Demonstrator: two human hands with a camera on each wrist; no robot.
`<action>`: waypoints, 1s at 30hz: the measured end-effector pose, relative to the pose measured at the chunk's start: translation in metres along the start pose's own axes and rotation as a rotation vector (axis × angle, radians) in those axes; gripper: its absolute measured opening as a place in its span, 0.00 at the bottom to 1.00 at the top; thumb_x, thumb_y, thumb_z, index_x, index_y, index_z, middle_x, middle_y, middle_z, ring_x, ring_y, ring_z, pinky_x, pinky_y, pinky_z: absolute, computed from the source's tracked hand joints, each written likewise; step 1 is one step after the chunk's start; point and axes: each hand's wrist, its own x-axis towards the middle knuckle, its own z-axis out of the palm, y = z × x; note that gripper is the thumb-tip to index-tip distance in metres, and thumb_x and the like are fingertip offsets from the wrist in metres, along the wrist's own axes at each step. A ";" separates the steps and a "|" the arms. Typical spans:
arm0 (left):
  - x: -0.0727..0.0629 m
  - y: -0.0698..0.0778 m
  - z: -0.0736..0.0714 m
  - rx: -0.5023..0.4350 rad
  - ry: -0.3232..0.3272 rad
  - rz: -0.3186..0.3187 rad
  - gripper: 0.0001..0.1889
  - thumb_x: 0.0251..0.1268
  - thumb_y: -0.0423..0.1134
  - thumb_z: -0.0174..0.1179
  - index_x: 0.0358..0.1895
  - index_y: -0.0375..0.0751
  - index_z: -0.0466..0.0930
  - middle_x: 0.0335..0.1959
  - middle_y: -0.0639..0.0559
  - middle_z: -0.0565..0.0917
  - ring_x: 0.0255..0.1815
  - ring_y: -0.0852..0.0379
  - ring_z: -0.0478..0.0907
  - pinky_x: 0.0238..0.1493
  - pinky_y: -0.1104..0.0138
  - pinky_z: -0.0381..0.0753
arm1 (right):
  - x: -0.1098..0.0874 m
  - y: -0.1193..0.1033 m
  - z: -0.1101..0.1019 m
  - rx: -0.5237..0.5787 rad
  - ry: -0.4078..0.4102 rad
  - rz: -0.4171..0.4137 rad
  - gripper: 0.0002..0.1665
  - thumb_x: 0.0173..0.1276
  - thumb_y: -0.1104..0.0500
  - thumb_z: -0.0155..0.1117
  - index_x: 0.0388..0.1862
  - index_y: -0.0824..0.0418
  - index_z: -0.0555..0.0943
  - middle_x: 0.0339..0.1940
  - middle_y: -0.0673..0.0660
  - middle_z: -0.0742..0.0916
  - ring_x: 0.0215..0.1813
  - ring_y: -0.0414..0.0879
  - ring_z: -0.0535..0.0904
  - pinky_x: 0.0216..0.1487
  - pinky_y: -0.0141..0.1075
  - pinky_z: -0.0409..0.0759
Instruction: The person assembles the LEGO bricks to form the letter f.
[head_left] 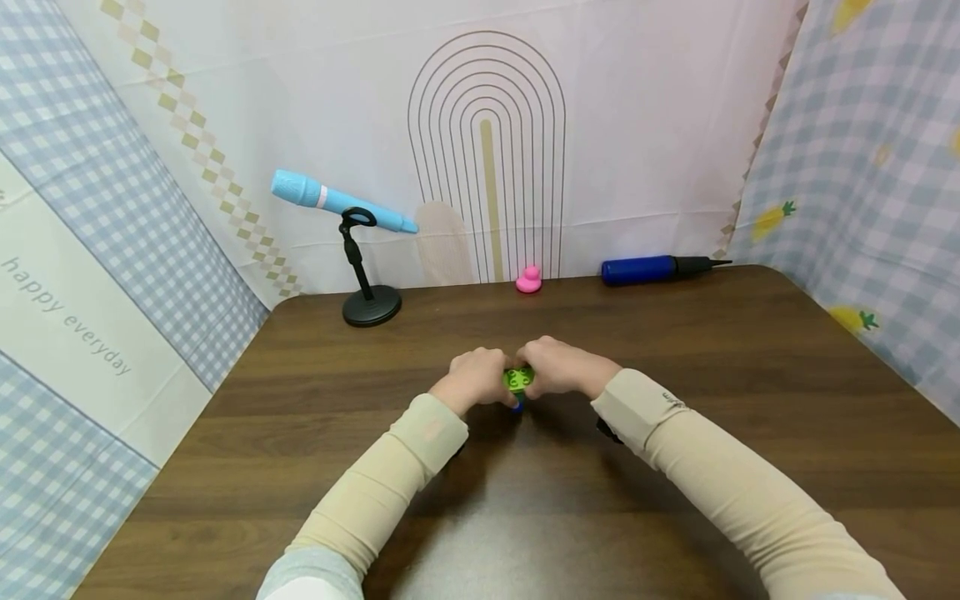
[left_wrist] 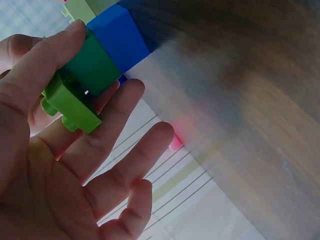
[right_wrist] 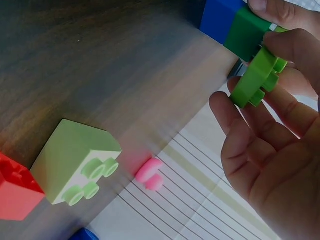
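Observation:
A lime green toy building block (head_left: 519, 379) with studs sits between both hands, mid-table in the head view. Beneath it, a dark green block (left_wrist: 97, 65) and a blue block (left_wrist: 120, 37) form a stack standing on the table. With thumb and index finger my left hand (head_left: 477, 377) pinches the stack at the dark green block, its other fingers spread. My right hand (head_left: 564, 367) grips the lime green block, thumb at its edge. The lime block looks offset from the dark green one; whether they are fully pressed together I cannot tell.
In the right wrist view, a pale green block (right_wrist: 75, 160) stands beside a red block (right_wrist: 17, 190). Along the back are a black stand (head_left: 372, 306) with a light blue microphone (head_left: 352, 204), a pink rubber duck (head_left: 529, 280) and a blue hand pump (head_left: 641, 269).

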 end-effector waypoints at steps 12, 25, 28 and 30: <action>0.003 0.001 0.000 -0.011 -0.019 0.016 0.20 0.37 0.52 0.69 0.39 0.56 0.78 0.24 0.58 0.74 0.28 0.58 0.70 0.23 0.63 0.67 | -0.002 0.000 -0.005 -0.019 -0.014 -0.028 0.10 0.47 0.62 0.67 0.29 0.62 0.77 0.25 0.52 0.78 0.26 0.43 0.70 0.26 0.31 0.69; 0.004 0.001 0.000 -0.009 -0.019 0.023 0.21 0.35 0.51 0.70 0.40 0.57 0.79 0.26 0.59 0.75 0.29 0.59 0.70 0.23 0.62 0.68 | 0.000 -0.005 -0.007 -0.080 -0.026 -0.028 0.09 0.45 0.63 0.68 0.25 0.61 0.77 0.21 0.50 0.77 0.27 0.44 0.70 0.26 0.32 0.69; 0.004 0.001 0.000 -0.019 -0.024 0.024 0.23 0.35 0.51 0.70 0.42 0.57 0.79 0.26 0.59 0.75 0.29 0.59 0.70 0.24 0.62 0.68 | 0.001 -0.005 -0.006 -0.064 -0.040 -0.013 0.08 0.45 0.64 0.68 0.23 0.60 0.76 0.20 0.50 0.77 0.25 0.42 0.69 0.24 0.31 0.68; 0.004 0.001 0.000 -0.028 -0.026 0.024 0.23 0.35 0.51 0.70 0.41 0.55 0.79 0.26 0.59 0.75 0.29 0.58 0.70 0.24 0.62 0.68 | 0.001 -0.005 -0.005 -0.053 -0.042 -0.005 0.08 0.44 0.65 0.68 0.23 0.60 0.76 0.20 0.50 0.77 0.24 0.42 0.69 0.23 0.30 0.68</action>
